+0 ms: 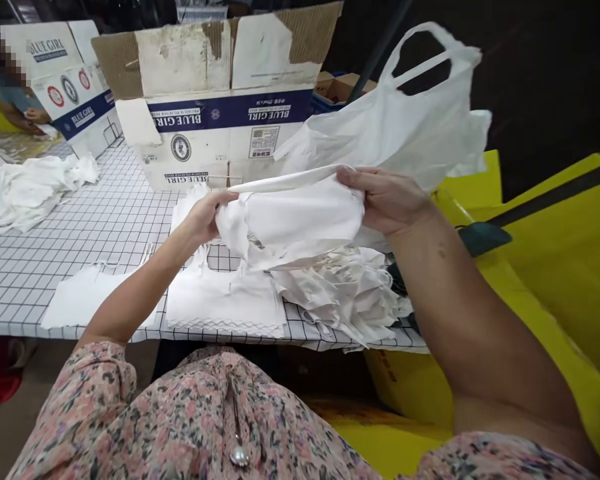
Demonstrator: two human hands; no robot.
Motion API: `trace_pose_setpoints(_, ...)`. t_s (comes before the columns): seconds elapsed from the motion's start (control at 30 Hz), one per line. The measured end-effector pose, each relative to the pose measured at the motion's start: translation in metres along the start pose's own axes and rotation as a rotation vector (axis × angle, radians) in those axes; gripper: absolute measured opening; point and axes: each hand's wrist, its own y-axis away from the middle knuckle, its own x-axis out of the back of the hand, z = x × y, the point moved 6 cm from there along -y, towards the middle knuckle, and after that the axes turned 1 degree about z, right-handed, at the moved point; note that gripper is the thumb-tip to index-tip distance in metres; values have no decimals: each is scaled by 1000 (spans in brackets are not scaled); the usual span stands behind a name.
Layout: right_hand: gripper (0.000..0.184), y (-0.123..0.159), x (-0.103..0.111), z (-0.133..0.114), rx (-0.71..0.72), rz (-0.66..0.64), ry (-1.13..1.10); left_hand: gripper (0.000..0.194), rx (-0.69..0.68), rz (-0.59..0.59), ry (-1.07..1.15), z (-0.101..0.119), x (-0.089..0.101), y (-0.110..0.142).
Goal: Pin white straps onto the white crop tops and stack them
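Observation:
Both my hands hold up one white plastic bag above the table. My left hand pinches its left edge with closed fingers. My right hand grips its right side, thumb on top. Under the bag lies a loose heap of crumpled white bags. To the left of the heap sit a flat stack of folded bags and another flat one. A larger white carrier bag with handles stands open behind my right hand.
The table has a white grid-patterned cover. A torn Blue Girl cardboard box stands at the back, with another box at far left. More white bags lie at left. A yellow bin is at right. Another person's arm shows far left.

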Motion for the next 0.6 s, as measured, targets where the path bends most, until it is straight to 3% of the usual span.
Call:
trace_pose_setpoints(0.1,18,1,-14,19,-139,37,-98,20,35,-51,96,-13,13,10)
trace_pose_setpoints(0.23,18,6,-30,28,-142,-15,-147,8,65,-88,109,-22,28,18)
trace_pose_setpoints(0.4,28,13,-43,39,-152,-139,-60,30,61,-32,61,-26,50,13)
trace_pose_setpoints(0.53,41,16,-45,42,-70,-186,35,26,34,-25,24,-26,57,13)
trace_pose_setpoints(0.6,42,14,-44,42,39,-223,233,20,-52,-70,-21,-21,54,17)
